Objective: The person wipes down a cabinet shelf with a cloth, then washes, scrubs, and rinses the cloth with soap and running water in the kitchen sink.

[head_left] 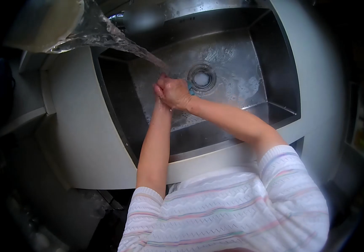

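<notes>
Over the steel sink [232, 54], my right hand [177, 93] closes round my left hand [161, 89], and both look wet. The left hand's fingers are mostly hidden under the right. A small teal thing [191, 87] shows at the far side of the right hand; I cannot tell whether it is gripped. A stream of water [142, 52] runs down from the upper left and meets the hands at their far end. Just right of them sits the round drain [201, 78].
Foamy water [245, 86] lies over the sink floor, mostly to the right. A pale counter [74, 122] borders the basin at left, with its front strip [215, 161] before my body. A large blurred pale shape [49, 25] fills the upper left, where the water starts.
</notes>
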Demonstrator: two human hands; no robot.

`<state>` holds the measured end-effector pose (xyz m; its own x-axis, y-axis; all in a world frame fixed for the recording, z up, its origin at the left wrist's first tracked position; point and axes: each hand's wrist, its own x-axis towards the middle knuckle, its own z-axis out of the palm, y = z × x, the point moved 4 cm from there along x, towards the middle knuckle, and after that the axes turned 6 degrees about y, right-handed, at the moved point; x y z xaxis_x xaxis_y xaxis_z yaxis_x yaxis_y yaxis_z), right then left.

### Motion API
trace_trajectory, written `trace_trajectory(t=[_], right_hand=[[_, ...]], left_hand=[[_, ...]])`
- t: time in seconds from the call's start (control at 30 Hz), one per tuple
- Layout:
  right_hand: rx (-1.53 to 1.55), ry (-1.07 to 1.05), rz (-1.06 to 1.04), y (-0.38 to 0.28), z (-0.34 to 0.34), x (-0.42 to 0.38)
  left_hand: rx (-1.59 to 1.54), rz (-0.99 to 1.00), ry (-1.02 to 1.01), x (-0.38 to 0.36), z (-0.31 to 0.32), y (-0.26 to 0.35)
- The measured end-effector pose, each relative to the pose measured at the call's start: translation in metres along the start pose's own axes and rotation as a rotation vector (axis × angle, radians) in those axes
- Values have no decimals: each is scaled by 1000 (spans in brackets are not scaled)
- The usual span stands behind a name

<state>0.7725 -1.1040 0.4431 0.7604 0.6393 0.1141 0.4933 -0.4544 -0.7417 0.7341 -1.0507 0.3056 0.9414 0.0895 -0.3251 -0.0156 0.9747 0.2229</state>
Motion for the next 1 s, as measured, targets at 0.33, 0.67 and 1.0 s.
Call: trace_trajectory(t=[0.33, 0.67, 1.0], right_hand=[[316, -652, 473, 83, -19, 24], [1056, -139, 723, 117, -60, 46], [18, -6, -152, -12, 9, -23]], left_hand=[[515, 63, 516, -20, 70, 54], [1261, -182, 528, -34, 39, 61], [190, 46, 373, -38, 66, -4]])
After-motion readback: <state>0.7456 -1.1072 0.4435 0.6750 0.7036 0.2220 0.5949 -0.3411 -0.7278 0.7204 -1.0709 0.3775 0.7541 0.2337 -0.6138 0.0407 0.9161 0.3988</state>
